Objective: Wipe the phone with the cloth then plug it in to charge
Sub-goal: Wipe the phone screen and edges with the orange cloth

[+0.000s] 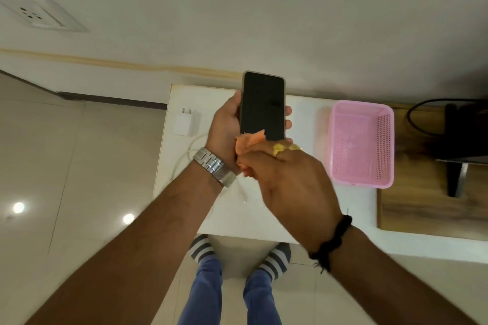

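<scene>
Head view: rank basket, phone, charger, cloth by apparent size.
1. Basket
2. Phone, held nearer the camera, so it looks larger than it is
3. Charger
4. Cloth, mostly hidden by the right hand; rank unsure

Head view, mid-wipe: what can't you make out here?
- Phone charging port: bottom edge hidden behind the orange cloth and right hand.
- Cable from the white charger: its run passes under the left hand and forearm; only a blurred stretch shows.
- Cloth's extent: bunched inside the right hand.
- Black object at the right edge: cut off.
</scene>
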Demonstrator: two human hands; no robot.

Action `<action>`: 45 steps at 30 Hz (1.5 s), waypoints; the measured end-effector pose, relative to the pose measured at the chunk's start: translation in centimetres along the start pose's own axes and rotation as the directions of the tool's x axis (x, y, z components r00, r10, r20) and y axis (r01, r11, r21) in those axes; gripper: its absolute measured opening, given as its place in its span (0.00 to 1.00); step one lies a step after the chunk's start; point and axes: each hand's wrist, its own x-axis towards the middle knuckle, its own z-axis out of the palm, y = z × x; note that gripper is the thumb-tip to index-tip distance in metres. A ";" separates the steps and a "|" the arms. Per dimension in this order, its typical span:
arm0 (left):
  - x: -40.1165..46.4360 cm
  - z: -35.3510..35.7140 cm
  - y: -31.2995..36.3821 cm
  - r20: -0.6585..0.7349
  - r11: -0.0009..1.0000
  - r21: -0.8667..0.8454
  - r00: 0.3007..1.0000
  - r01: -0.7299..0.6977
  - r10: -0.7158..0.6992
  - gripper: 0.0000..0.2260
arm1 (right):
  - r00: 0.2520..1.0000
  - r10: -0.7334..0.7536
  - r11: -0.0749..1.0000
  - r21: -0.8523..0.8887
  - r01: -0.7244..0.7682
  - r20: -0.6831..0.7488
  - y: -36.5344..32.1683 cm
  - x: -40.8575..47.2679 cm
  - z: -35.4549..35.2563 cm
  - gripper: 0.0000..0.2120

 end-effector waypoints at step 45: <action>-2.2 -1.1 -2.3 -0.066 0.998 -0.047 0.997 0.041 -0.044 0.27 | 0.946 0.308 0.915 -0.305 -0.265 0.102 1.5 4.9 -5.2 0.08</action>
